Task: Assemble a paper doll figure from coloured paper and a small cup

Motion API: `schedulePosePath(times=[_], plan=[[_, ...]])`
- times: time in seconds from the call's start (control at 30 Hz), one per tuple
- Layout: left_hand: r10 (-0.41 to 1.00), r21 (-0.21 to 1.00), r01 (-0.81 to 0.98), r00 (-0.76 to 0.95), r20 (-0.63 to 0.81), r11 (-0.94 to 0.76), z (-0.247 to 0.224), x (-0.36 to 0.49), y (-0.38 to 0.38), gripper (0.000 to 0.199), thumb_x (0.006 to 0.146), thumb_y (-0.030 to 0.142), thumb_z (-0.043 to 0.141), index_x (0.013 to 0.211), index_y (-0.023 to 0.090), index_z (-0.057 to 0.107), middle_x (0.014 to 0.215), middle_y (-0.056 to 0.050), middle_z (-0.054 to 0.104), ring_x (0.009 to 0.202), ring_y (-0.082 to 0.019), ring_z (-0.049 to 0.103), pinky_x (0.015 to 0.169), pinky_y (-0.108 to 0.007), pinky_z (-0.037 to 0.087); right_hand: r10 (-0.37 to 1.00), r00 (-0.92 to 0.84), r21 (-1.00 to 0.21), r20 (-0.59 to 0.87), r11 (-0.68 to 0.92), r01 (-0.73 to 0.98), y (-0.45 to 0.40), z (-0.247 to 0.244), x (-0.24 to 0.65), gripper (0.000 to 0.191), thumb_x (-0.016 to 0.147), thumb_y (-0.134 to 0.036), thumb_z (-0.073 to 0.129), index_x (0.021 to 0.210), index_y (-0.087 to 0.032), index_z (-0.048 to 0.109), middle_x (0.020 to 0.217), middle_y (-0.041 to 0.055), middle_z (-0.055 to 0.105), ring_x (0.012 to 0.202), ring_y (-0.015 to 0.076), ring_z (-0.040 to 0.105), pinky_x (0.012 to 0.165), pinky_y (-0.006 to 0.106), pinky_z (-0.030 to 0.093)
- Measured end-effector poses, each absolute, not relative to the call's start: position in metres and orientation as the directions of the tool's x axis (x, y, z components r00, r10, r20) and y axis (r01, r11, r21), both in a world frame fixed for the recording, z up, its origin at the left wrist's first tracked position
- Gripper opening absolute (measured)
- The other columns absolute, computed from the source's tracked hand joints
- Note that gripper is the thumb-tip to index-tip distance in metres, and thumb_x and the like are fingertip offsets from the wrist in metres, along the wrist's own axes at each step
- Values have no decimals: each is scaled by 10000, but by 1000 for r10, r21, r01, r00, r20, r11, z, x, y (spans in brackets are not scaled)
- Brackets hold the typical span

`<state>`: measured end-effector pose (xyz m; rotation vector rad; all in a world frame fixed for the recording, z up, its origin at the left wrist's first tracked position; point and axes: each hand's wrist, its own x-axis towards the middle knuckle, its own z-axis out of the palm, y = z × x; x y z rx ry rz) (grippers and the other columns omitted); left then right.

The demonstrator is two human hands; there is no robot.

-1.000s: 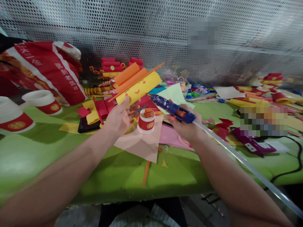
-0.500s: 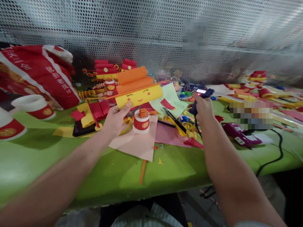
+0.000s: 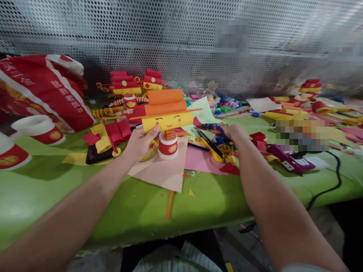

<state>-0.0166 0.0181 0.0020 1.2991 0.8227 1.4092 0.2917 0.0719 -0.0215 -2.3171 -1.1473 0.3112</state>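
Observation:
My left hand [image 3: 141, 142] is closed on a paper figure head [image 3: 166, 120], pinching its lower left edge with the thumb in front. The head is a yellow paper roll with a drawn smiling face, topped by orange rolls and a thin orange strip. Just below it stands an upside-down paper cup [image 3: 168, 148] with a red band and a folded orange paper strip [image 3: 169, 134] on top. Over the clutter to the right, my right hand [image 3: 234, 132] is wrapped round a dark blue glue gun [image 3: 217, 129], its front end toward the left and mostly hidden.
A black craft knife [image 3: 209, 142] and pink paper [image 3: 198, 160] lie between my hands. At left are more cups [image 3: 38, 129], a red bag [image 3: 51, 92] and a dark phone-like slab [image 3: 99, 155]. A purple power strip [image 3: 290, 160] sits right; finished figures [image 3: 126, 83] stand behind.
My right hand has come left and down, swinging the glue gun from raised to pointing left. My left hand has lowered and levelled the paper head close above the cup.

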Motion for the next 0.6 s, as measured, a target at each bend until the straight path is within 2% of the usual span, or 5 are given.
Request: schedulePosePath(times=[0.13,0.27,0.33,0.4,0.6], plan=[[943,939,-173,96,317,-298,3,-18,20,274,613,413,736,773,190,729,872,-44,727,940,-237,635,842,-351,511,800,581,-516,150,-438,736,63,-14,284,300,712,-422,549,722,-148,671,939,195,650,999,366,552,821,507,401],[926,934,-95,126,355,-345,1,-21,24,331,628,457,712,815,184,725,910,-50,724,940,-241,637,841,-363,513,832,357,-649,426,6,761,56,-6,262,178,678,-280,554,752,-164,666,776,81,662,765,222,583,742,386,435],[915,926,-66,147,377,-371,0,-22,25,336,653,461,691,845,188,720,938,-49,719,937,-228,639,855,-361,508,856,249,-748,454,214,628,52,-5,248,162,638,-265,574,739,-164,650,698,30,638,652,157,547,674,329,438],[904,919,-59,165,395,-391,0,-23,26,324,660,461,686,842,194,719,952,-44,717,922,-214,644,860,-356,506,880,139,-817,454,348,459,48,-6,235,163,617,-273,592,734,-169,637,691,6,622,638,126,528,660,299,432],[902,921,-27,193,386,-388,1,-24,25,307,670,461,677,816,194,718,945,-46,718,908,-207,646,839,-342,513,923,-63,-920,379,383,82,41,-11,216,260,568,-289,700,800,-186,643,743,-8,617,717,119,547,702,284,439]])
